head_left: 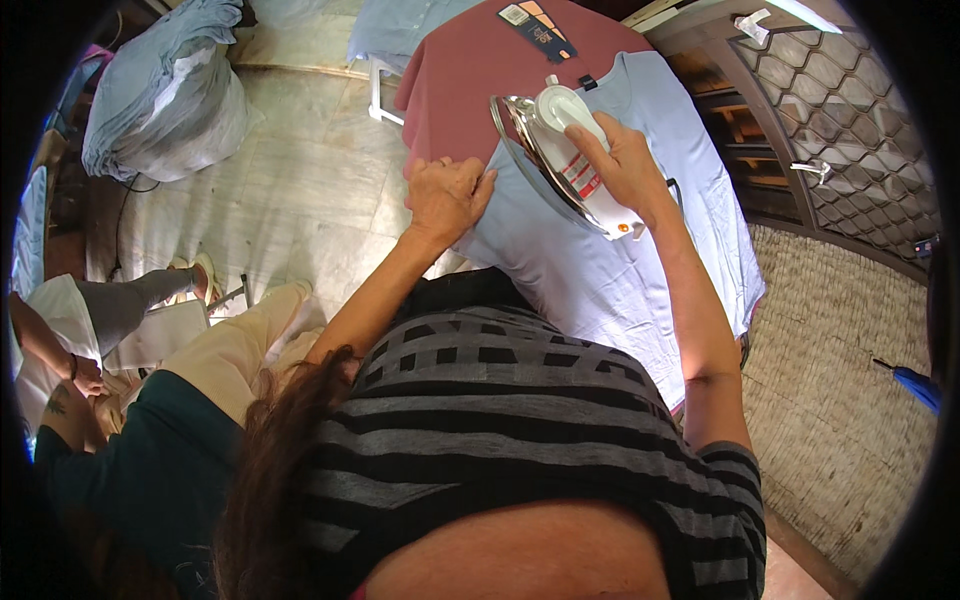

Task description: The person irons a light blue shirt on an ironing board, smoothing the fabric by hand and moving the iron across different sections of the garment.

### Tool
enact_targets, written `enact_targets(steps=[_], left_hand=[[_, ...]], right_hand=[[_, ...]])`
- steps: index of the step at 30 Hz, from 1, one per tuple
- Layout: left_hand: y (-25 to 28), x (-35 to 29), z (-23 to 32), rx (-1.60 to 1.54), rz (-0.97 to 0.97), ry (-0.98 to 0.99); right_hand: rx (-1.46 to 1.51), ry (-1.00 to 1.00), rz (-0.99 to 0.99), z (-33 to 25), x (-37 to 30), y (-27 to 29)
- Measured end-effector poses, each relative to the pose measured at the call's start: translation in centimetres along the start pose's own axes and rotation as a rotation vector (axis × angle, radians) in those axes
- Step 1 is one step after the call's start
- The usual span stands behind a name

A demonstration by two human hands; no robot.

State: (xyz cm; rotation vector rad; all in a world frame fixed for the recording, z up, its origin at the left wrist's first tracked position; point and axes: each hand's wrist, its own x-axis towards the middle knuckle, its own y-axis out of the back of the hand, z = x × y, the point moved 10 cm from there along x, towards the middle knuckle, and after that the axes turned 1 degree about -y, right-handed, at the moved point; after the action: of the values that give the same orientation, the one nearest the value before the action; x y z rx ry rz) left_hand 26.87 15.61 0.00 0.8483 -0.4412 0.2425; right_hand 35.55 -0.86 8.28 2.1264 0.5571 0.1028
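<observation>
My right hand (628, 172) is wrapped round the handle of a white clothes iron (567, 122). The iron tilts over a light blue shirt (655, 135), its shiny metal plate facing left; whether it touches the cloth I cannot tell. A small orange light glows near its heel. The shirt lies spread over a board with a maroon cover (450, 75). At the board's left edge, beside the shirt, my left hand (447, 195) is closed with its fingers curled under; what they hold is hidden.
A dark tag (538, 32) lies at the board's far end. Bundled pale blue clothes (175, 100) stand far left. Two people sit close on my left, one in a dark green top (195, 425). A metal lattice gate (840, 120) and a blue umbrella (915, 387) are at right.
</observation>
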Motion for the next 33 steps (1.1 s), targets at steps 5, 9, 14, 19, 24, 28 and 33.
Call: enact_targets(steps=[5,9,14,19,24,28,33], left_hand=[[0.9,-0.7,-0.6,-0.065,0.087,0.010],[0.9,-0.7,-1.1,-0.133,0.094,0.041],[1.1,-0.7,-0.7,-0.264,0.070,0.046],[2.5,-1.8,-0.7,-0.213,0.282,-0.053],[2.5,-2.7,-1.0,-0.198,0.330,-0.025],[2.2,-2.6,-0.4,-0.180,0.352,-0.054],[1.8,-2.7,-1.0,-0.186,0.376,-0.051]], right_hand=[[-0.001,-0.015,0.023,-0.4,-2.1,-0.4],[0.065,0.012,-0.049,-0.4,-2.4,-1.0],[-0.073,0.112,-0.046,-2.0,1.9,-1.4],[-0.020,0.102,-0.037,-1.9,1.0,-1.8],[0.048,0.054,-0.020,-0.2,-4.1,-1.4],[-0.051,0.102,-0.041,-0.5,-3.3,-1.0],[-0.012,0.122,-0.107,-2.6,1.0,-2.4]])
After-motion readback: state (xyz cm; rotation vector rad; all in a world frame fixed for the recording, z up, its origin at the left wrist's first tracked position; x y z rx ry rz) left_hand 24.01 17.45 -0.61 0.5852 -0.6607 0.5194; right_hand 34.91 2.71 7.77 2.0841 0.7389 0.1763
